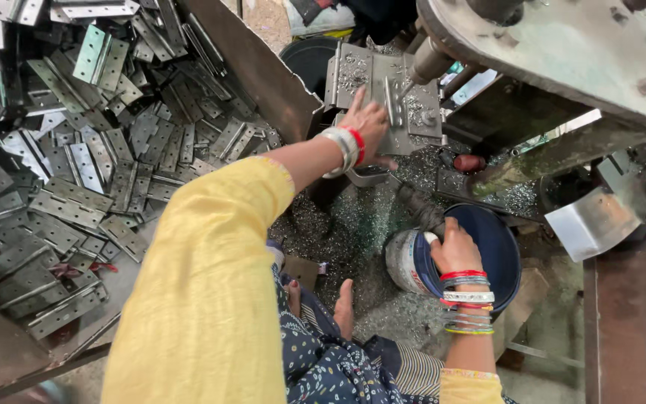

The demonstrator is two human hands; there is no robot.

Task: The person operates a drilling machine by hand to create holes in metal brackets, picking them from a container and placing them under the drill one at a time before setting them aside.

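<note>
head view: left hand (365, 120) presses hinge (393, 101) flat on drill plate (353, 75); right hand (454, 247) grips bucket (499, 247) rim; big hinge pile (76, 150) left, apparently waiting.

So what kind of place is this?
Probably a small metal workshop. A big pile of metal hinges lies at the side, the left hand rests on a machine's metal plate, and shiny shavings cover the floor.

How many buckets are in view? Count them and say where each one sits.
2. A blue bucket stands on the shaving-strewn floor at lower right, the right hand on its rim. A black bucket stands at top centre, partly hidden by the machine plate the left hand touches.
</note>
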